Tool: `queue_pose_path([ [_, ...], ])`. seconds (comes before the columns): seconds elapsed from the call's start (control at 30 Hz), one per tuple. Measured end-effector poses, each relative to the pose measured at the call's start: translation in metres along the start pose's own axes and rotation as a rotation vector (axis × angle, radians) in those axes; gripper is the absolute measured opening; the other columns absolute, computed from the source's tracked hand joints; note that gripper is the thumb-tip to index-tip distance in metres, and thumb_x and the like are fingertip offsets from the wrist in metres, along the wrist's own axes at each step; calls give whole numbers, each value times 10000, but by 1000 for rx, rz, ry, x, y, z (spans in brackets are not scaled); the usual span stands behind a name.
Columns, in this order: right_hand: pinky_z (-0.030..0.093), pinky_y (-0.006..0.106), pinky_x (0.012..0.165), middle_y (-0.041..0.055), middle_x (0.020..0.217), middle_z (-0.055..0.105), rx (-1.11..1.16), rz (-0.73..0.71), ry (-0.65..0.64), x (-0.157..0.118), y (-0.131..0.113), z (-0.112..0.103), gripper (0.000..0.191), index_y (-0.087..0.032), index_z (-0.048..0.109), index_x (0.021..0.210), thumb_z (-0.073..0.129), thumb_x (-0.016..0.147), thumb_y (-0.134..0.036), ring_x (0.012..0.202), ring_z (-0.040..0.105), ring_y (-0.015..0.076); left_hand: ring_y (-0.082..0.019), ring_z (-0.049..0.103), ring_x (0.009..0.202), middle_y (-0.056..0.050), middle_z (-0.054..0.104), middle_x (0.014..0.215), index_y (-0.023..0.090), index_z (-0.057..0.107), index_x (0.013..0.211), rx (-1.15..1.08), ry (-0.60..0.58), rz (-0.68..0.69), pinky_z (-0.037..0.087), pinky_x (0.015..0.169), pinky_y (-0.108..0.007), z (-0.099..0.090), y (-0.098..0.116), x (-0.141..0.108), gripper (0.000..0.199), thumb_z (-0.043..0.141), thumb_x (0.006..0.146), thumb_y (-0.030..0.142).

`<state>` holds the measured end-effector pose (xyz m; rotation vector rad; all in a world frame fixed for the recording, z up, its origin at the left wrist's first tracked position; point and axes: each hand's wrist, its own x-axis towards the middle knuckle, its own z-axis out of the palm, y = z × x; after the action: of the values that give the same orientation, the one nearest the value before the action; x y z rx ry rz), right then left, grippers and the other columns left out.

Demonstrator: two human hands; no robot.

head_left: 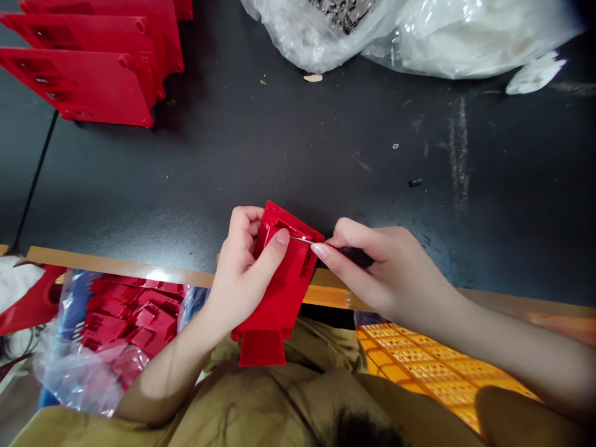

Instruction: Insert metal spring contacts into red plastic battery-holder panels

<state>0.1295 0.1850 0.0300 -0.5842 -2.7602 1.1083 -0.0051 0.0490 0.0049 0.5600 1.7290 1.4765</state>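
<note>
A red plastic part (pixel 286 292) is tilted over the table's front edge, with a flap at its lower end. My left hand (pixel 249 267) grips it along its left side, the thumb lying on its face near the upper slot. From the right, my right hand (pixel 372 257) pinches a thin metal piece (pixel 302 239) between thumb and index finger at the part's upper right corner. The metal piece lies across the slot, its left end by my left thumb. The curled fingers of my right hand are partly in shadow.
Several red plates (pixel 93 87) stand at the back left of the black table (pixel 279 143). Clear bags (pixel 316 43) lie at the back. A small ring (pixel 395 146) and a black bit (pixel 415 182) are on the right. Below sit a bagged bin of red parts (pixel 135 310) and an orange crate (pixel 419 357).
</note>
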Motion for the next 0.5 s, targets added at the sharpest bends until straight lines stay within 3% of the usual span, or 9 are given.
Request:
queue_pose_path([
  [0.5,208,233,455,-64,487,317,-247,-160,122,-2,2,10,327,-192,322,658,476,946,-208,413,297,63,-111,646,737,-17,686,937,215,514,1016,-10,-1,-18,497,609,-201,-1,7,1,215,655,901,329],
])
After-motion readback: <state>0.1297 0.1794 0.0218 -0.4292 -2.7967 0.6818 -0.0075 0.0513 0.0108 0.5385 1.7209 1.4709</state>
